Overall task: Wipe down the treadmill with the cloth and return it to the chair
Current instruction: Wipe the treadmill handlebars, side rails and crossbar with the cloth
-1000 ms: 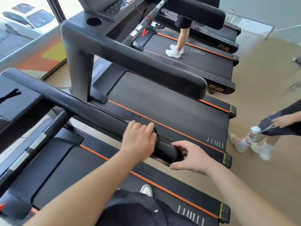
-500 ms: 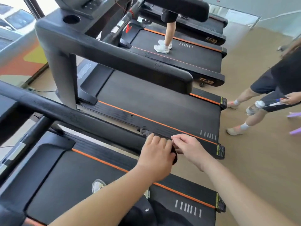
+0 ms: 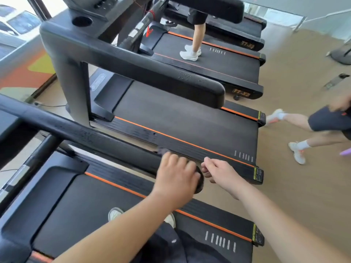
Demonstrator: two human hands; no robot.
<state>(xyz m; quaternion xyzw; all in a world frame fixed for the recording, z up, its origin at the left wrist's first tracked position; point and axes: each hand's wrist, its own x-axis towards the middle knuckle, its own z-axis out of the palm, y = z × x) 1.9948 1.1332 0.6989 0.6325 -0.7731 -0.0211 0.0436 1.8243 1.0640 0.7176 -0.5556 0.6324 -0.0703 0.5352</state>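
Observation:
I stand on a black treadmill with an orange-striped deck (image 3: 85,205). Its long black handrail (image 3: 95,137) runs from the upper left down to my hands. My left hand (image 3: 176,177) grips the rail's rounded end, and a tuft of dark grey cloth (image 3: 163,149) sticks out past its fingers. Most of the cloth is hidden under the hand. My right hand (image 3: 222,173) hovers just right of the rail's end cap with loosely curled fingers, and I see nothing in it. No chair is in view.
A second treadmill (image 3: 180,120) stands close on the far side, with its thick handrail (image 3: 152,73) overhead. On a third treadmill a person (image 3: 191,52) is walking. Another person (image 3: 296,149) crosses the wooden floor (image 3: 294,196) at the right.
My left hand slid down the handrail to its end. My right hand came off the end cap and now sits beside it. The person at the right walked further right.

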